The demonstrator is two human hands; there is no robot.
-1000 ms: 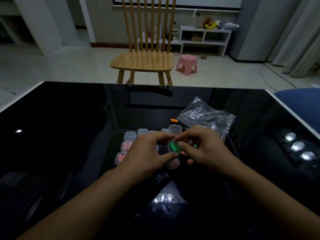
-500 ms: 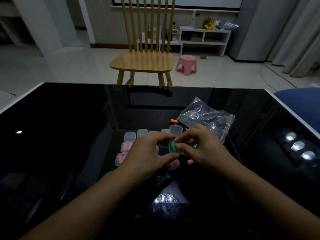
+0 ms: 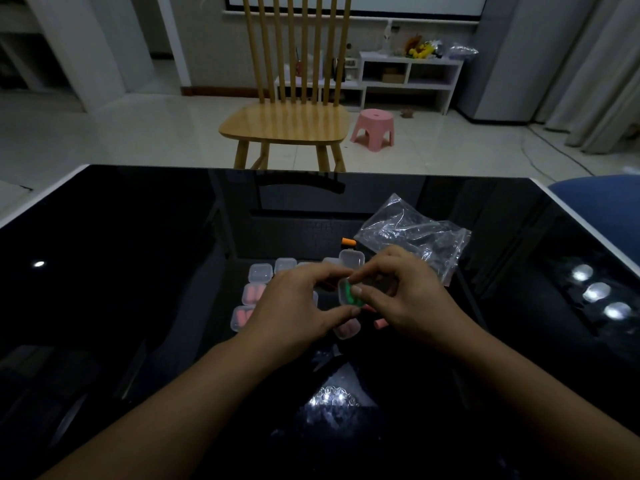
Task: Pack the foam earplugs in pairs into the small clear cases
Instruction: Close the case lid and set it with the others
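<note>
Green earplugs (image 3: 347, 292) in a clear case (image 3: 349, 295), pink earplugs (image 3: 252, 294) in others, glossy black table (image 3: 138, 237), pink stool (image 3: 374, 128).

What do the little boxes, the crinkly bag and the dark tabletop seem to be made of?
The small cases look like clear, slightly frosted hard plastic: pink earplugs show through the walls. The bag seems thin glossy plastic film, creased and see-through. The tabletop looks like polished black glass or lacquer, since it mirrors the chair and lights; which one is unclear.
</note>
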